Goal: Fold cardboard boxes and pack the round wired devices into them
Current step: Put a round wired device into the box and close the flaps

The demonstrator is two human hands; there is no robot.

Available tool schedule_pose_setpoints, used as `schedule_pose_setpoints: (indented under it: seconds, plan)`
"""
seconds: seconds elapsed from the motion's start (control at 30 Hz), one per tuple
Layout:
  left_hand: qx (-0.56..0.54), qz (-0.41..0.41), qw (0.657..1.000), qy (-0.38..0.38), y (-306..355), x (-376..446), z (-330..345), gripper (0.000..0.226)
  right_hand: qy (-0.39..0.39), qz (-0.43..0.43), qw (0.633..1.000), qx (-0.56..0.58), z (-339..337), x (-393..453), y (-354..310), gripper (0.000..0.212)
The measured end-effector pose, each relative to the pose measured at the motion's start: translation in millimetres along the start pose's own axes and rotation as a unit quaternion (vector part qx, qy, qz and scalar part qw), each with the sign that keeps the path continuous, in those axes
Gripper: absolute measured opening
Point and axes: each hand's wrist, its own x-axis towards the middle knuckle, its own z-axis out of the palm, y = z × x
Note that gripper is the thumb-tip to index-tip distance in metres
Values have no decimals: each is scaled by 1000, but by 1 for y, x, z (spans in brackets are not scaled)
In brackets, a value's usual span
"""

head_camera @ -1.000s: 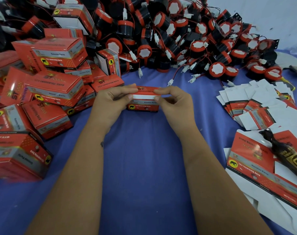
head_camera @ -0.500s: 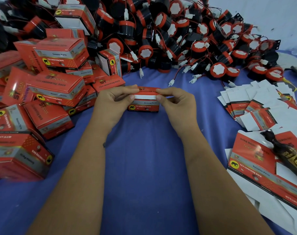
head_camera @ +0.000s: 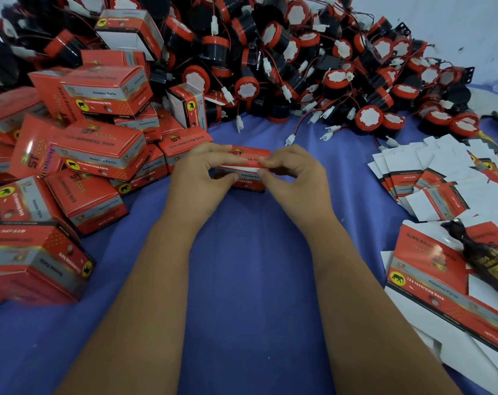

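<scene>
The small red cardboard box [head_camera: 249, 170] sits on the blue cloth [head_camera: 250, 280] between both hands, left hand [head_camera: 201, 174] and right hand [head_camera: 294, 174] each pinching its top flap, which could bend or pop open if they squeeze crooked.

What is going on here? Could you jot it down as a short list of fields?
activity: closing a small red box on the blue cloth
left hand: pinches the box
right hand: pinches the box
far side: heap of round wired devices
left: pile of folded boxes
right: flat unfolded boxes
</scene>
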Motion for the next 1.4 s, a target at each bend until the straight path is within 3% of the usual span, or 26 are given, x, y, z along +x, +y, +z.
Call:
schedule_pose_setpoints:
  seconds: [0.13,0.2,0.33,0.53,0.7,0.83,0.9,0.97,1.03,1.1,1.17,1.3,1.4]
  plan:
    - [-5,-11,1000,25,0,0,4,35,11,-14,999,-47,4,-1,-1,9]
    - [0,-9,999,39,1,-1,5,31,35,-77,987,-135,7,-1,-2,8]
    - [130,54,988,68,3,-1,11,22,62,-169,942,-284,13,-2,-5,7]
    - [190,81,975,80,6,0,15,11,59,-134,942,-303,17,-2,-10,3]
    - [222,66,970,75,11,1,14,11,30,-81,947,-308,23,2,-13,13]
    - [205,36,976,67,12,-1,17,10,15,-22,976,-217,25,-3,-9,8]
    - [125,-9,990,65,9,-2,17,15,-20,42,992,-115,23,-4,-5,13]
    - [32,-67,995,64,8,-2,14,37,-48,93,995,-5,19,-4,-5,23]
    - [-18,-114,993,8,6,1,12,67,-57,115,989,79,15,-3,-4,30]
    - [-14,-128,989,-71,4,4,13,84,-56,114,986,107,12,-3,-2,35]
    - [0,-117,990,-79,2,5,13,90,-50,115,985,118,11,-2,0,39]
    - [-6,-72,997,-28,8,-1,11,67,-32,141,979,147,12,1,3,44]
    - [-3,-64,998,3,16,-5,8,59,-32,149,975,161,11,1,4,36]
